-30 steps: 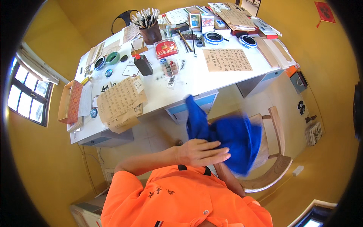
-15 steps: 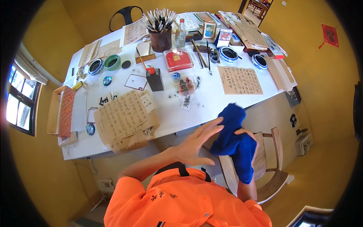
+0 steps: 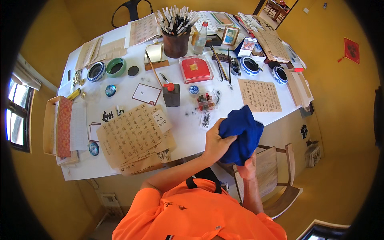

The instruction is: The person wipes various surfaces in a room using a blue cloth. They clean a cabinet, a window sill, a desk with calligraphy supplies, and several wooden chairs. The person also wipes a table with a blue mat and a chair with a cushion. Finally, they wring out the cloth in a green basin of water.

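Observation:
A dark blue cloth (image 3: 241,134) is bunched between my two hands, above the table's near edge. My left hand (image 3: 216,143) grips its left side, thumb laid across the front and fingers behind. Low on the right side, my right hand (image 3: 248,166) holds the cloth from below, its fingers partly hidden by the fabric. Just beyond the cloth on the table are a clear box of small red and dark pieces (image 3: 207,101) and a sheet of handwritten paper (image 3: 260,96).
The white table (image 3: 186,138) carries stacked calligraphy sheets (image 3: 130,134), a brush pot (image 3: 176,45), a dark bottle with a red cap (image 3: 171,97), a red box (image 3: 195,69) and a glass bottle (image 3: 200,39). A wooden chair (image 3: 267,170) stands close by on the right.
My left hand, open and apart from the cloth before, has moved right and closed on it. The cloth, which hung down over my right forearm, is gathered up into a bunch.

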`<action>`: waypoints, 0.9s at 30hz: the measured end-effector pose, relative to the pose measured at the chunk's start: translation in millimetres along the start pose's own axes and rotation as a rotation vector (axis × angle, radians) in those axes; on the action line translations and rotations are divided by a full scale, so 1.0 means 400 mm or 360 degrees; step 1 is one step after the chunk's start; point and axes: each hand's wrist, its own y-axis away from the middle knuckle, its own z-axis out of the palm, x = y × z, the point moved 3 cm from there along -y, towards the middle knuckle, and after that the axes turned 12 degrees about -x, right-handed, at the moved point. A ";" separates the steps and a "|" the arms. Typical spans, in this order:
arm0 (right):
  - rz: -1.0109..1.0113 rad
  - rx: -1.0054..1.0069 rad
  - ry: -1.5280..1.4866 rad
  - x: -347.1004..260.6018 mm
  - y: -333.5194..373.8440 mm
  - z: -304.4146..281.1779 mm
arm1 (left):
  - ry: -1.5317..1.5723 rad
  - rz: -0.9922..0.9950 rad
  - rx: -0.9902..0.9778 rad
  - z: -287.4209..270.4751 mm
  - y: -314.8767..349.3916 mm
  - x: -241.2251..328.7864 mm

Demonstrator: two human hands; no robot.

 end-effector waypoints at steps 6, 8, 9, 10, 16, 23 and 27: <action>0.0163 0.0264 -0.0349 0.033 -0.131 -0.004 | -0.1337 0.0574 -0.0173 0.026 -0.055 -0.010; 0.0168 0.0236 -0.0289 0.018 -0.240 -0.023 | -0.1471 0.0502 -0.0217 0.008 -0.097 -0.006; 0.0172 0.0221 -0.0259 0.010 -0.298 -0.033 | -0.1459 0.0488 -0.0134 -0.006 -0.121 -0.008; 0.0137 0.0115 -0.0097 -0.011 -0.360 -0.042 | -0.1313 0.0483 -0.0090 -0.022 -0.143 -0.014; 0.0283 -0.0088 0.0661 0.020 -0.741 -0.290 | -0.1348 0.0177 0.0382 -0.194 -0.379 -0.197; 0.0007 -0.0476 0.1716 0.167 -1.060 -0.287 | -0.1575 -0.0159 0.1213 -0.382 -0.608 -0.419; -0.0010 -0.0702 0.2495 0.293 -1.137 -0.279 | -0.1419 -0.0445 0.1258 -0.419 -0.652 -0.494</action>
